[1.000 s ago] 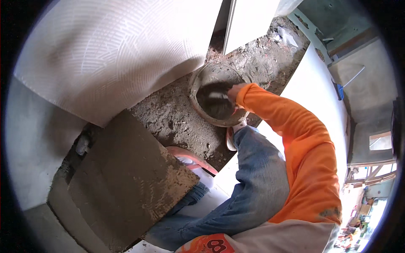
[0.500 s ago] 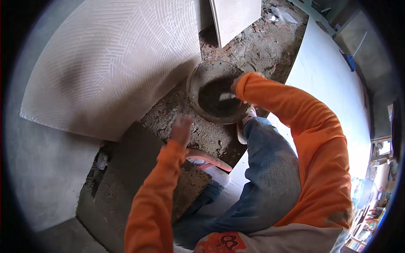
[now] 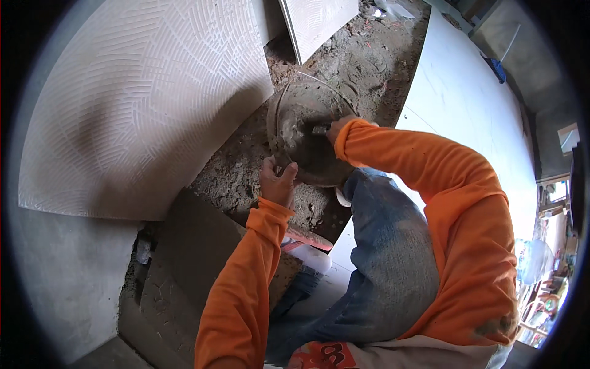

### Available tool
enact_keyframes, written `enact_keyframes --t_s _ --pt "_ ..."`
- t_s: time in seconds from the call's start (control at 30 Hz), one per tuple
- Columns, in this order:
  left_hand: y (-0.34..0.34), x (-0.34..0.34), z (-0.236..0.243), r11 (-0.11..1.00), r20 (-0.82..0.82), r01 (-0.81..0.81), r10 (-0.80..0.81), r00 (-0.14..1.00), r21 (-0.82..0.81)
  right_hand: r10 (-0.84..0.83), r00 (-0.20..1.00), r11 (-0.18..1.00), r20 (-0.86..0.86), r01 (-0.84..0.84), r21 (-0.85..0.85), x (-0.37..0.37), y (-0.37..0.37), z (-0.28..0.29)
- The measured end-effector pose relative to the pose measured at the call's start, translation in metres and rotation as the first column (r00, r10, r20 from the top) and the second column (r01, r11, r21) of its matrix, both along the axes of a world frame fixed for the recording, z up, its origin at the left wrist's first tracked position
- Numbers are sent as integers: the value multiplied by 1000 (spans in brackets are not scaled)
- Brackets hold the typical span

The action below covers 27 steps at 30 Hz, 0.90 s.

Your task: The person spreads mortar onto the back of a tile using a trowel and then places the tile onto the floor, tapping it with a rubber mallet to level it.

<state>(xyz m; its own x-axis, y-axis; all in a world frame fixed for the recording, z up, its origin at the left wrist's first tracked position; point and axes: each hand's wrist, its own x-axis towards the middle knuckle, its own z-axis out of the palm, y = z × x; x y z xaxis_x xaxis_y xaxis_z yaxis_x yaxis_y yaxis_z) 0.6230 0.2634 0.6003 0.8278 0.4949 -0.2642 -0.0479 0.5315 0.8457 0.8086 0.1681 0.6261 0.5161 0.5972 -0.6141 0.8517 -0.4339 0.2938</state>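
Observation:
My left hand [image 3: 279,178] grips the near-left rim of a round mortar-caked bucket [image 3: 284,107], thumb on top. Inside the bucket, my right hand [image 3: 340,128] is closed on a small metal tool [image 3: 319,130], probably a trowel, over dark wet mortar; its blade is mostly hidden. Below my left hand lies a grey, mortar-smeared slab [image 3: 184,252], partly covered by my left forearm.
Pale tiles with combed adhesive [image 3: 141,92] [image 3: 316,21] lean at the left and back. Rubble ground [image 3: 375,74] surrounds the bucket. White flooring [image 3: 461,111] runs along the right, with a blue broom [image 3: 498,69] beyond. My jeans-clad legs [image 3: 393,258] fill the lower middle.
My left hand came in from the lower edge and took hold of the bucket rim. My right hand moved slightly within the bucket, and the mortar inside now looks different.

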Motion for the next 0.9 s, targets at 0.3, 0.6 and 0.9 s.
enact_keyframes --t_s 0.3,0.6,0.9 --pt "1 -4 -19 999 26 -30 31 999 -12 14 950 998 -311 6 62 -23 2 4" --pt "32 -22 -40 970 -11 -118 119 993 -214 -234 407 757 -883 646 97 -22 -30 40" --pt "-52 -160 18 946 -122 153 -194 973 -287 -9 411 620 -912 718 317 25 -45 7"
